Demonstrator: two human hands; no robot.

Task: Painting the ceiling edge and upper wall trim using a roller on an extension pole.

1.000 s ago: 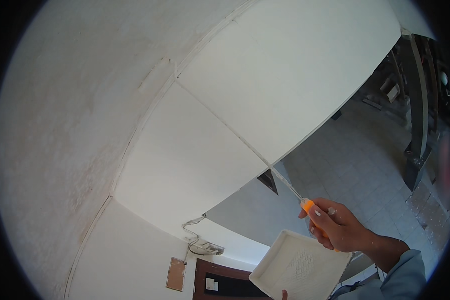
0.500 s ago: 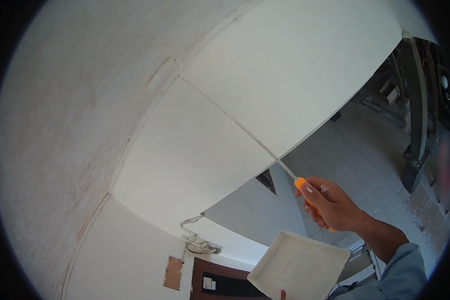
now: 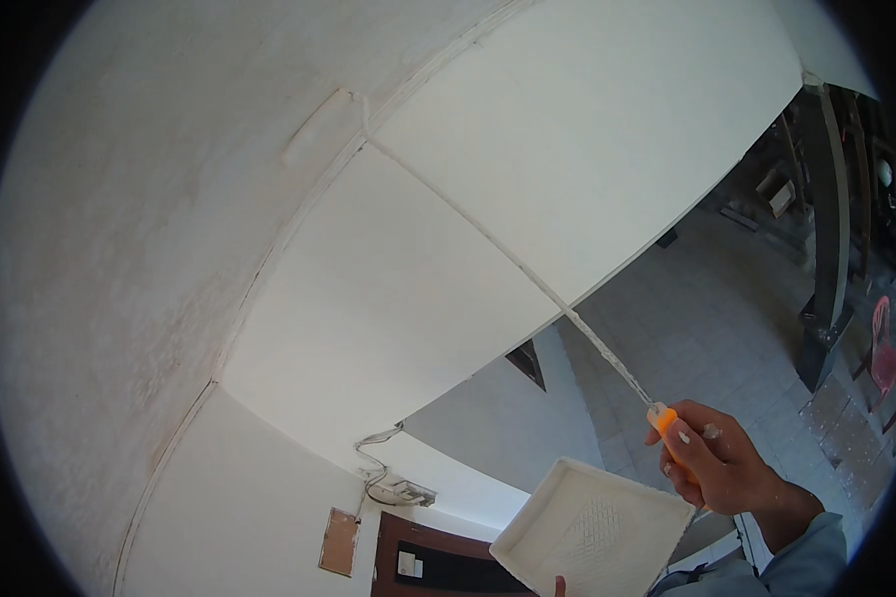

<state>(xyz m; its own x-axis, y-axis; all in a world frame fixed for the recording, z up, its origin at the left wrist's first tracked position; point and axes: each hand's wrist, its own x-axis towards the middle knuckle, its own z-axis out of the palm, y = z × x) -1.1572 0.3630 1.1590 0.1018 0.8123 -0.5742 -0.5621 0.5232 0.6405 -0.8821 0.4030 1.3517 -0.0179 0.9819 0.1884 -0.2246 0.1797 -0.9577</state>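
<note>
My right hand (image 3: pixel 722 460) is closed round the orange handle of a long-rod paint roller (image 3: pixel 508 251). Its thin, whitish rod runs up and left across a white wall band (image 3: pixel 607 149). At the far end, the pale roller head (image 3: pixel 319 123) lies against the mottled, greyish-white surface (image 3: pixel 149 199) and is hard to tell from it. Low in the view, a cream paint tray (image 3: pixel 538 507) with a ribbed patch is tilted. Only one fingertip of my left hand (image 3: pixel 560 585) shows at the tray's lower edge; the other fingers are hidden beneath it.
Below lies a grey tiled floor (image 3: pixel 657 318), with a dark post (image 3: pixel 826 219) and a pink chair (image 3: pixel 883 358) at the right. Loose wires hang by an open fitting (image 3: pixel 403 492) on the lower wall. A brown door frame (image 3: pixel 393 557) stands at the bottom.
My right hand has moved down and to the right with the roller handle. The roller head has shifted slightly up and left along the mottled surface. The tray has barely moved.
</note>
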